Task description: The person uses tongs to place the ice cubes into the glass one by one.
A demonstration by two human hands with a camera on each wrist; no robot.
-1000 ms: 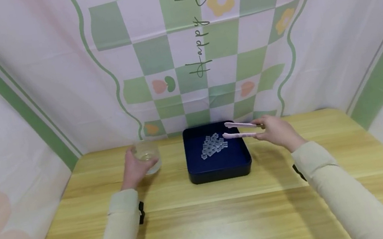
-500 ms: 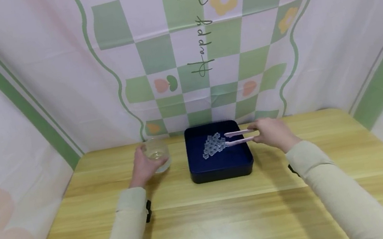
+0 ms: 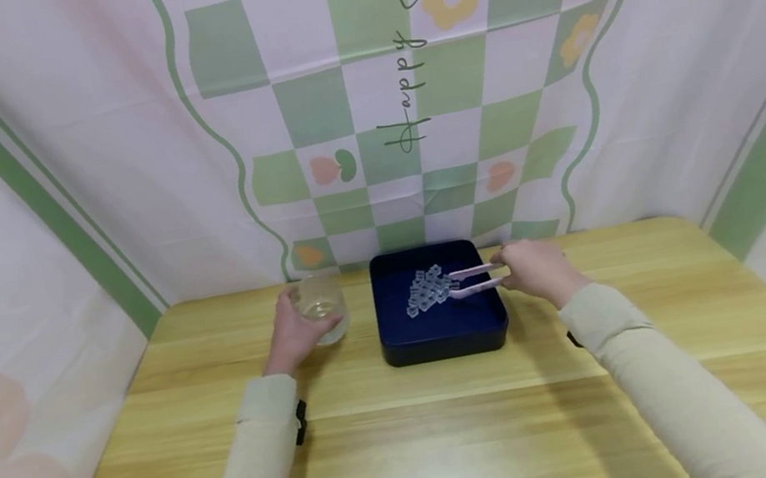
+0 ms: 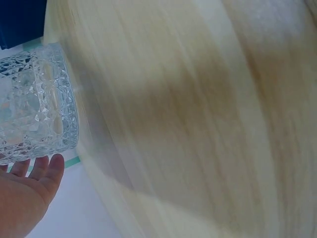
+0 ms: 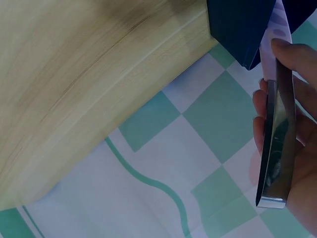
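My left hand (image 3: 293, 340) grips a clear glass (image 3: 326, 292) just left of the dark blue tray (image 3: 445, 347). In the left wrist view the patterned cut surface of the glass (image 4: 42, 99) shows above my fingers. Several clear cubes (image 3: 426, 293), like ice cubes, lie in a cluster inside the tray. With my right hand (image 3: 536, 271) I hold pink-tipped tongs (image 3: 476, 287). Their two arms stand apart, reaching over the tray's right side, with tips at the right edge of the cubes. The metal handle of the tongs (image 5: 278, 148) shows in the right wrist view.
Everything is on a light wooden table (image 3: 419, 453). Its back edge meets a hanging cloth (image 3: 374, 96) with green and white checks, and more cloth hangs at both sides. The tray has raised walls.
My right hand has brought the tongs left and down, from over the tray's back right to the cubes. My left hand and the glass have shifted right, closer to the tray.
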